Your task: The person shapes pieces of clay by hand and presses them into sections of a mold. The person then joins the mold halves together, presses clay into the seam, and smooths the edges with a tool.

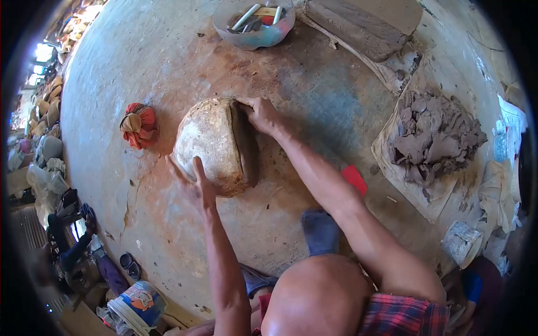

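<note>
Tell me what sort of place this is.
Likely a pottery workshop: a heap of grey-brown clay on a cloth, a bowl of what look like hand tools, and a pale, possibly mould-like form.

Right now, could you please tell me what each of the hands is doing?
Left hand: open, fingers spread at the pale block's near left side.
Right hand: holding the block's far edge.

No writing or numbers can be read.
</note>
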Available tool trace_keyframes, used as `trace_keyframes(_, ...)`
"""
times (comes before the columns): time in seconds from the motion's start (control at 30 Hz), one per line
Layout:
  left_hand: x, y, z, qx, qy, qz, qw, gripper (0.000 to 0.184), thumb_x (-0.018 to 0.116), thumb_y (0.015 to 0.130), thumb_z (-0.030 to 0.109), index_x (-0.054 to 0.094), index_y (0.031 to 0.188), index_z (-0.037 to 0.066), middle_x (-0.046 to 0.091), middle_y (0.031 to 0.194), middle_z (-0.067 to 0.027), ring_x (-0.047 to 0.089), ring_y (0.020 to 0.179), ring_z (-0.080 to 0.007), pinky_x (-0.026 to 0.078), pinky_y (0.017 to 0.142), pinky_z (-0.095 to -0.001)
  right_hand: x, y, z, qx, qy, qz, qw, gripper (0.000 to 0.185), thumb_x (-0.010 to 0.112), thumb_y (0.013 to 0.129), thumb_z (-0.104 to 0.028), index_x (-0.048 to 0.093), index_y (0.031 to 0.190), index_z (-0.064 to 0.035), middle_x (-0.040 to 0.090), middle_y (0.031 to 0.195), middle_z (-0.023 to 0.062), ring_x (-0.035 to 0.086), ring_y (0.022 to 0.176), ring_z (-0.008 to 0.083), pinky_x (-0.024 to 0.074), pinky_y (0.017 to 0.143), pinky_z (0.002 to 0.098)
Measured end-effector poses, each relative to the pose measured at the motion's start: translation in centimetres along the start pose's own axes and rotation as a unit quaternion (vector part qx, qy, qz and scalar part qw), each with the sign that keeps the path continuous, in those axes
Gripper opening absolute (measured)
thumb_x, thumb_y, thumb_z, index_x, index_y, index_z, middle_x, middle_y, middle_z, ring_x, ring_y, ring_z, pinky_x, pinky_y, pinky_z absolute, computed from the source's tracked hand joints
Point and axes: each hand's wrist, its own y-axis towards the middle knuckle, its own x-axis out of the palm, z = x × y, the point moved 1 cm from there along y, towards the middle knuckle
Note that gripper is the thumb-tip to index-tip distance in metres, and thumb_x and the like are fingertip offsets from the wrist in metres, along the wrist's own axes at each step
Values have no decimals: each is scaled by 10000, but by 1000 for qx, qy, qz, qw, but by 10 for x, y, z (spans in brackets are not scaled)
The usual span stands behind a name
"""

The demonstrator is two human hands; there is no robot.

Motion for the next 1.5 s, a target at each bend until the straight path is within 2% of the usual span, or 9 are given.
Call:
trace_keyframes(0.07,15,2,-17,16,71,-32,997,756,711,990,397,442,1595,30,388,1654,-260,365,1542,-391,265,1272,-489,1,-12,-7,-71,33,130,988,351,651,950,-144,747,1287,-131,753,1084,226,742,985,424,595,853,469)
trace_keyframes(0.2,26,-2,-31,40,74,-44,995,724,676,1014,376,434,1599,24,369,1670,-250,314,1569,-389,217,1287,-496,4,-24,-9,-56,17,180,982,194,673,969,-192,751,1095,-67,743,997,236,717,966,442,577,813,503)
trace_keyframes(0.53,24,-2,-33,18,52,-46,997,624,667,1023,323,521,1539,3,342,1689,-242,288,1586,-379,196,1298,-488,-16,-56,-10,-104,-31,164,981,190,665,893,-80,722,1057,-3,733,1092,241,715,1016,437,571,861,497)
trace_keyframes(0.63,25,-2,-34,21,52,-42,998,609,663,1025,316,532,1530,0,350,1684,-247,287,1587,-376,195,1297,-489,-36,-76,-23,-37,-50,35,997,208,665,868,-69,708,1054,13,731,1112,246,714,1043,428,571,886,492)
trace_keyframes(0.73,25,-2,-35,23,42,-42,998,609,668,1021,314,538,1523,-5,358,1679,-250,287,1587,-377,195,1297,-488,-23,-77,-15,-9,0,52,999,393,730,868,-61,702,1256,-9,751,1163,222,706,1122,414,558,980,473)
trace_keyframes(1.1,24,-2,-38,24,58,-35,997,593,683,1006,300,561,1513,18,370,1674,-248,315,1575,-381,215,1291,-485,-41,-102,-23,62,48,-32,996,320,641,837,-206,755,1022,29,755,944,245,737,944,423,582,864,468)
trace_keyframes(1.23,24,-3,-35,19,51,-34,998,592,685,1001,297,566,1507,14,371,1673,-251,314,1575,-385,213,1292,-485,-34,-97,-19,16,8,147,989,223,664,918,-123,779,1064,-1,772,1005,226,762,998,342,576,856,401)
trace_keyframes(1.43,25,-2,-38,30,59,-34,997,603,675,1003,311,559,1510,5,370,1670,-258,305,1577,-391,206,1295,-488,10,-88,-18,61,-31,50,996,295,721,822,-67,728,1106,11,743,979,271,728,986,458,590,875,474)
trace_keyframes(1.5,25,-3,-38,23,57,-33,998,602,672,1004,311,558,1510,5,368,1670,-260,306,1577,-391,207,1294,-491,9,-94,-9,40,30,75,996,253,710,922,-124,740,1142,-3,778,1036,209,765,943,322,572,850,433)
